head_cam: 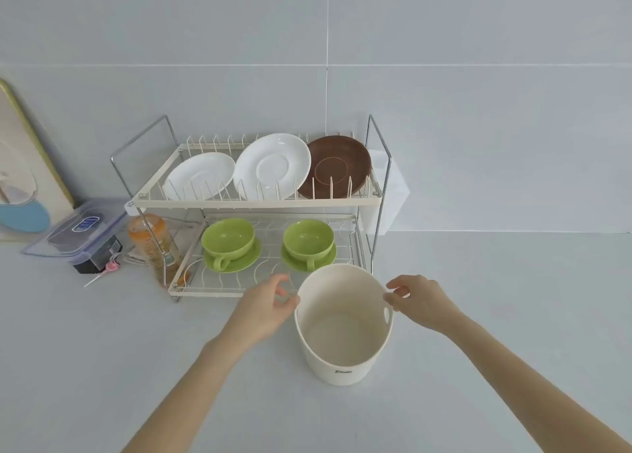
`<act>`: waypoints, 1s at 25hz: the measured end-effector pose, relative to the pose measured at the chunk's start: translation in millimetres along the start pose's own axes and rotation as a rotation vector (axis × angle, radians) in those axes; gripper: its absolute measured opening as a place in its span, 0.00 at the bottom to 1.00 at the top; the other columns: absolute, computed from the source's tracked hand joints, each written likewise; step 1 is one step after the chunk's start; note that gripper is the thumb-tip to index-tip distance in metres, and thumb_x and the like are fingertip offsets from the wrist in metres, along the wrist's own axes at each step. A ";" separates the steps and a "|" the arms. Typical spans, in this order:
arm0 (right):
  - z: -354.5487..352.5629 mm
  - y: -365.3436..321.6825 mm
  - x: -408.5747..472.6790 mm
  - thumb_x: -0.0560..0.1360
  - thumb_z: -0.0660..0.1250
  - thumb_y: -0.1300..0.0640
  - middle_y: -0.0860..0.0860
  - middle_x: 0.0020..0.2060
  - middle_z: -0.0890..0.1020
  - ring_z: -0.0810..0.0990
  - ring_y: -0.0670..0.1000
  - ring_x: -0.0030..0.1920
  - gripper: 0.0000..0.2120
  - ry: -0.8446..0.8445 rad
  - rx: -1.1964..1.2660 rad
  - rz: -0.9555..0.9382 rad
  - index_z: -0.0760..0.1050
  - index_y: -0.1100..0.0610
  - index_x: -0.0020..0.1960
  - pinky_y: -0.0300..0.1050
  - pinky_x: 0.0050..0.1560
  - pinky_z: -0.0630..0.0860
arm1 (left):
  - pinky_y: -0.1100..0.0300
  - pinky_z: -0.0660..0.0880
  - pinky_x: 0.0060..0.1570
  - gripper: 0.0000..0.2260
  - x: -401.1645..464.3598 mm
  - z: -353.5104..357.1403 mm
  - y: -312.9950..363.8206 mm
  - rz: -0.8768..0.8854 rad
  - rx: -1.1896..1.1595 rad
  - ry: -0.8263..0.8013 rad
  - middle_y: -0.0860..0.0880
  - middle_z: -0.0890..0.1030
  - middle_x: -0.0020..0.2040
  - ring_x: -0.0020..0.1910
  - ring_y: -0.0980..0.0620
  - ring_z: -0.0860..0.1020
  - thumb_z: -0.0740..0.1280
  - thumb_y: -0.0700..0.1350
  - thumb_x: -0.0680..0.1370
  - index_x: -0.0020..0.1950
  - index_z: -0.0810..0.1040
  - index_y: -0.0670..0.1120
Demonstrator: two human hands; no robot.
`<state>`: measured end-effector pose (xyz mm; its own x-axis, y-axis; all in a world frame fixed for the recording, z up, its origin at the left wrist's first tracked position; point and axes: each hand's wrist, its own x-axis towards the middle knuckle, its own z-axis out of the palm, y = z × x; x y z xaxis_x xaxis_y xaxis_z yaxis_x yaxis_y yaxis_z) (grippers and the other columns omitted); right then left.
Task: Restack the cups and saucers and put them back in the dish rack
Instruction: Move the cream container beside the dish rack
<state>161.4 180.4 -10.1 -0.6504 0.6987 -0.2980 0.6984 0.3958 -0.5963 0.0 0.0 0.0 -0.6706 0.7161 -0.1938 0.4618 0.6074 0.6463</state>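
A two-tier dish rack (256, 202) stands against the wall. Its lower shelf carries two green cups, each on a green saucer: the left cup (228, 240) on its saucer (239, 264) and the right cup (308, 240) on its saucer (294, 260). On the upper shelf lean two white saucers (200, 175) (273, 165) and a brown saucer (337, 167). In front of the rack stands an empty cream bucket (342, 329). My left hand (265, 307) pinches its left rim. My right hand (415, 302) pinches its right rim by the handle hole.
Left of the rack are an orange-capped bottle (152, 244), a clear lidded container (77, 230) on a dark box, a pink item (111, 266), and a tray (24, 165) leaning on the wall. A white holder (390, 192) hangs at the rack's right side.
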 end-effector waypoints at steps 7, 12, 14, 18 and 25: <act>19.0 10.4 -0.5 0.73 0.61 0.57 0.50 0.38 0.81 0.77 0.49 0.36 0.15 0.006 0.136 0.060 0.75 0.56 0.58 0.41 0.41 0.73 | 0.55 0.75 0.53 0.17 3.0 31.5 -13.9 -0.112 -0.114 -0.068 0.49 0.77 0.46 0.45 0.47 0.77 0.66 0.45 0.75 0.62 0.72 0.45; 19.5 9.1 -1.3 0.73 0.61 0.57 0.51 0.37 0.81 0.76 0.51 0.36 0.14 0.039 0.166 0.069 0.76 0.57 0.57 0.48 0.50 0.79 | 0.51 0.77 0.54 0.13 2.3 31.0 -14.2 -0.101 -0.097 -0.024 0.48 0.79 0.44 0.49 0.44 0.81 0.64 0.43 0.75 0.59 0.76 0.45; 20.1 9.2 -3.4 0.73 0.61 0.58 0.51 0.34 0.80 0.76 0.50 0.35 0.13 0.052 0.189 0.069 0.76 0.56 0.57 0.50 0.51 0.78 | 0.52 0.77 0.54 0.12 0.4 29.5 -12.6 -0.070 -0.072 -0.024 0.49 0.80 0.42 0.48 0.46 0.81 0.63 0.43 0.76 0.58 0.78 0.47; 15.1 14.0 -13.4 0.74 0.60 0.59 0.50 0.32 0.78 0.77 0.52 0.35 0.11 0.092 0.224 0.086 0.76 0.56 0.54 0.48 0.48 0.77 | 0.49 0.77 0.53 0.11 -2.0 30.6 -5.7 -0.014 -0.117 -0.018 0.54 0.79 0.35 0.42 0.47 0.81 0.64 0.42 0.75 0.55 0.80 0.50; -21.6 43.1 -30.8 0.75 0.60 0.58 0.49 0.32 0.79 0.79 0.53 0.36 0.07 0.208 0.314 0.113 0.75 0.55 0.49 0.48 0.50 0.77 | 0.50 0.77 0.54 0.10 -0.3 59.1 28.5 0.078 -0.222 -0.037 0.58 0.79 0.34 0.27 0.69 0.77 0.65 0.43 0.75 0.53 0.81 0.51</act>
<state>218.0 188.8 -10.6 -0.4779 0.8459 -0.2368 0.6160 0.1305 -0.7769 47.7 37.4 -25.1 -0.6144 0.7723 -0.1615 0.3698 0.4627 0.8057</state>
